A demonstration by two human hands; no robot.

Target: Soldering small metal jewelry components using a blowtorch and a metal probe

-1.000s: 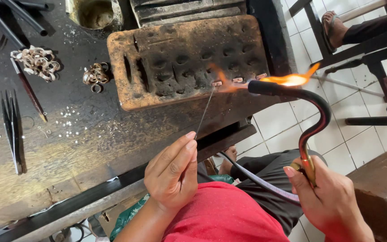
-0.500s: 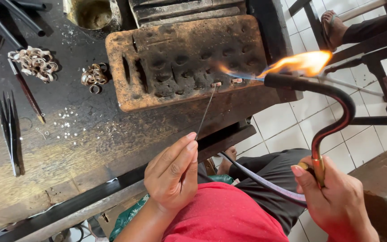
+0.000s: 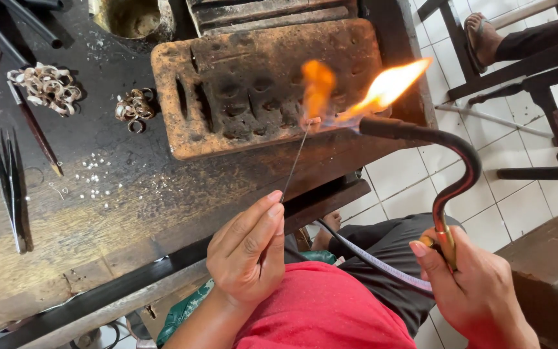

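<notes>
My left hand (image 3: 248,255) pinches a thin metal wire (image 3: 296,161) whose tip reaches a small piece on the front edge of a pitted, rust-brown block (image 3: 259,84). My right hand (image 3: 471,291) grips the brass handle of a curved black torch (image 3: 444,161). Its nozzle points left at the wire's tip. An orange flame (image 3: 382,87) flares up and to the right from the nozzle, with a second tongue of flame over the block. A grey hose (image 3: 369,258) runs from the torch across my lap.
On the dark, scorched bench (image 3: 98,194) lie two heaps of metal rings (image 3: 46,87) (image 3: 134,106), tweezers (image 3: 11,187), a thin tool (image 3: 37,132) and small white beads (image 3: 95,178). Another person's sandalled foot (image 3: 485,35) rests by chair legs on the white tiled floor at right.
The flame has grown larger and brighter and now licks over the block's edge. The torch nozzle has shifted slightly. My left hand holds the wire in the same spot.
</notes>
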